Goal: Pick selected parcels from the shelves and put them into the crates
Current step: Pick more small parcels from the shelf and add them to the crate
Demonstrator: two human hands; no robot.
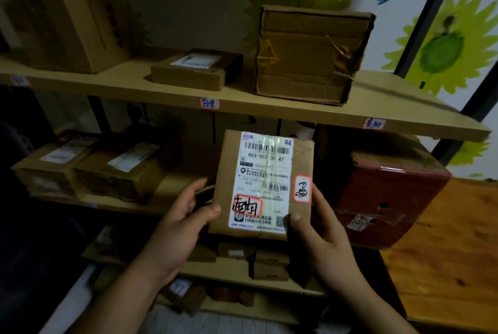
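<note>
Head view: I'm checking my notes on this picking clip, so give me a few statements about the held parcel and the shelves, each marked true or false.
1. The left hand and the right hand both grip the labelled parcel. True.
2. The labelled parcel lies flat on a shelf. False: the hands hold it up in front of the shelves, label facing the camera.
3. A red box stands on the shelf right of the labelled parcel. True.
4. The upper shelf carries a single box. False: it carries a large box, a flat box and a taped box.
</note>
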